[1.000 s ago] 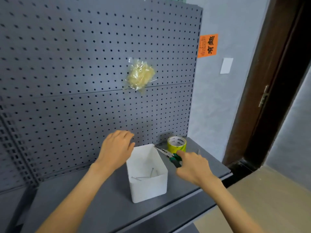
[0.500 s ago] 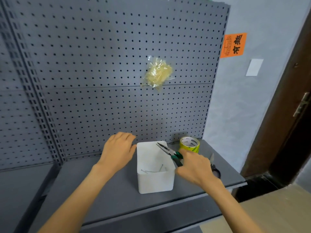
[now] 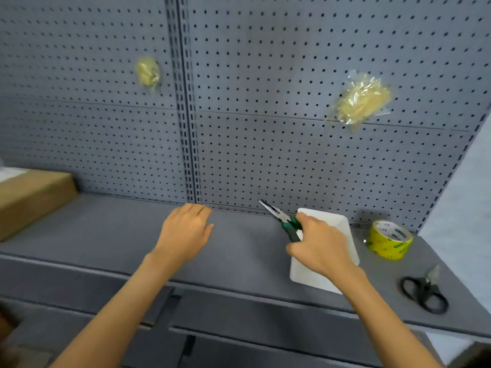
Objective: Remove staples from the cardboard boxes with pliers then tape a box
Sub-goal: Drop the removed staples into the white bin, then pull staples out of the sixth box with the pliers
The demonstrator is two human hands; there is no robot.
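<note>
From the head view, the right hand [image 3: 322,245] is wrapped tight around the green handles of the pliers [image 3: 281,220]. The thin metal nose of the pliers points up toward 11 o'clock. The hand is in front of a white tub [image 3: 342,235], which sits on the gray shelf [image 3: 111,235]. What is inside the tub is hidden.

The left hand [image 3: 186,235] is at 9 o'clock from the right hand, well apart from it. It holds nothing, and its fingers bend loosely down over the shelf. I cannot tell if it touches the shelf.

A roll of yellow tape [image 3: 389,243] stands at 3 o'clock from the tub, near it. Black scissors [image 3: 425,292] lie at 5 o'clock from the tape.

A brown box [image 3: 32,197] sits far off at 9 o'clock, at the left edge of the shelf.

Behind it all stands a gray pegboard [image 3: 265,102]. Two clear bags of pale yellow bits hang on it, a big bag [image 3: 360,100] at 1 o'clock and a small bag [image 3: 147,73] at 11 o'clock.
</note>
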